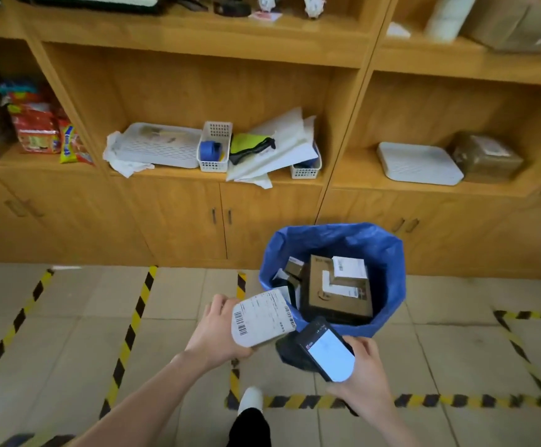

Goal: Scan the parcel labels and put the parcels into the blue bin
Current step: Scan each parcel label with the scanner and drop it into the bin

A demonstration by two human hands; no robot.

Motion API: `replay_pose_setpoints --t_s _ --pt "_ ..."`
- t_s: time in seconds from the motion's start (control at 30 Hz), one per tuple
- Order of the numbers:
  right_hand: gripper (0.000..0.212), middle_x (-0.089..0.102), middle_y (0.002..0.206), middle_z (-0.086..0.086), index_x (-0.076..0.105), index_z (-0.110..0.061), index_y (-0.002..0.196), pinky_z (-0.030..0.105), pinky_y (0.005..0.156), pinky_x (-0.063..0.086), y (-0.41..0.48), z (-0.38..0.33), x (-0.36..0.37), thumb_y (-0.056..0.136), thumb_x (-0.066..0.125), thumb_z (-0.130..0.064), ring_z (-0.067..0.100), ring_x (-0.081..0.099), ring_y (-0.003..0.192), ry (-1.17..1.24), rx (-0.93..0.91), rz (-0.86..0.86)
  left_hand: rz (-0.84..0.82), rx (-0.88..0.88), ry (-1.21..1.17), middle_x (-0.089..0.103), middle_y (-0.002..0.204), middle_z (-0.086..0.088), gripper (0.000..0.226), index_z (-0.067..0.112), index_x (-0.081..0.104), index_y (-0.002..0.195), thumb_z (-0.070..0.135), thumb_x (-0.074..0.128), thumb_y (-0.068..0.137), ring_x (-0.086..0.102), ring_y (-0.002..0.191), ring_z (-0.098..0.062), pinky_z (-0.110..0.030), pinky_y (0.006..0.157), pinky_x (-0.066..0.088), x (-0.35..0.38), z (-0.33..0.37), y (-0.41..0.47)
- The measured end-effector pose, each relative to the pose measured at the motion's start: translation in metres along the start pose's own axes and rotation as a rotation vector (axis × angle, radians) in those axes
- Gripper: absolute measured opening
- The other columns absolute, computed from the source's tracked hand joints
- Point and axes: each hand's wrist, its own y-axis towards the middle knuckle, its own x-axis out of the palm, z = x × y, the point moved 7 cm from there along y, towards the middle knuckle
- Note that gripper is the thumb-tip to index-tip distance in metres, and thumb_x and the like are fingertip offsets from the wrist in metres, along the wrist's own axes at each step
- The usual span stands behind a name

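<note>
On the far left, snack packets (41, 130) sit in a cubby of the wooden shelving (198, 88). Further right on the middle shelf lie a white tray (159, 146), a small white basket (214, 146) and a heap of white envelopes (279, 146). Near the camera, the left hand (217, 330) is closed around a parcel (262, 317), fingers wrapped behind it, its white label with barcodes facing up. The parcel is held just left of the blue bin (388, 275), overlapping the bin's near-left rim in this view. To the right of it, the right hand (362, 372) grips a handheld scanner (324, 350) from below, its lit screen facing up and its far end close to the parcel's label. The bin stands on the tiled floor (69, 317) in front of the cabinet doors and holds several parcels, the largest a brown box (337, 295) with white labels. Black-and-yellow tape (133, 324) marks the floor. On the far right shelf rest a white lid (419, 162) and a wrapped brown package (485, 156).
</note>
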Motion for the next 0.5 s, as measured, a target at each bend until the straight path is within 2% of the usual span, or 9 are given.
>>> replay_pose_setpoints --t_s 0.13,0.23,0.33,0.43,0.5 --pt "0.075 0.046 0.106 -0.015 0.048 -0.025 0.115 0.012 0.069 0.04 0.05 0.001 -0.016 0.045 0.077 -0.025 0.004 0.031 0.112 0.032 0.033 0.058 -0.06 0.048 0.052 0.045 0.104 0.012 0.077 0.028 0.042 0.117 0.06 0.058 0.049 0.031 0.107 -0.013 -0.027 0.093 0.041 0.009 -0.002 0.081" --pt "0.075 0.044 0.104 -0.017 0.047 -0.024 0.116 0.009 0.07 0.038 0.075 0.007 -0.027 0.049 0.08 -0.026 0.002 0.028 0.11 0.036 0.088 0.072 -0.086 0.088 0.104 0.047 0.104 0.01 0.077 0.026 0.044 0.117 0.064 0.057 0.051 0.031 0.104 -0.015 -0.03 0.092 0.043 0.016 0.006 0.134" --pt "0.078 0.045 0.112 -0.012 0.047 -0.021 0.121 0.015 0.077 0.04 0.095 0.021 -0.032 0.05 0.079 -0.028 0.004 0.027 0.114 0.048 0.153 0.041 -0.118 0.106 0.093 0.047 0.107 0.008 0.087 0.023 0.044 0.124 0.072 0.053 0.052 0.028 0.102 -0.015 -0.032 0.094 0.043 0.028 0.017 0.173" --pt "0.079 0.041 0.11 -0.013 0.048 -0.019 0.12 0.016 0.076 0.042 0.118 0.036 -0.041 0.048 0.08 -0.029 -0.001 0.026 0.108 0.104 0.214 0.05 -0.194 0.061 0.058 0.043 0.114 0.007 0.095 0.026 0.039 0.128 0.078 0.056 0.051 0.031 0.108 -0.017 -0.036 0.095 0.046 0.042 0.022 0.206" --pt "0.076 0.037 0.104 -0.017 0.049 -0.022 0.116 0.014 0.072 0.041 0.134 0.046 -0.046 0.047 0.082 -0.025 0.001 0.033 0.105 0.137 0.238 0.052 -0.235 -0.011 0.019 0.035 0.121 0.007 0.104 0.03 0.032 0.133 0.079 0.064 0.048 0.035 0.111 -0.017 -0.037 0.096 0.047 0.048 0.023 0.222"
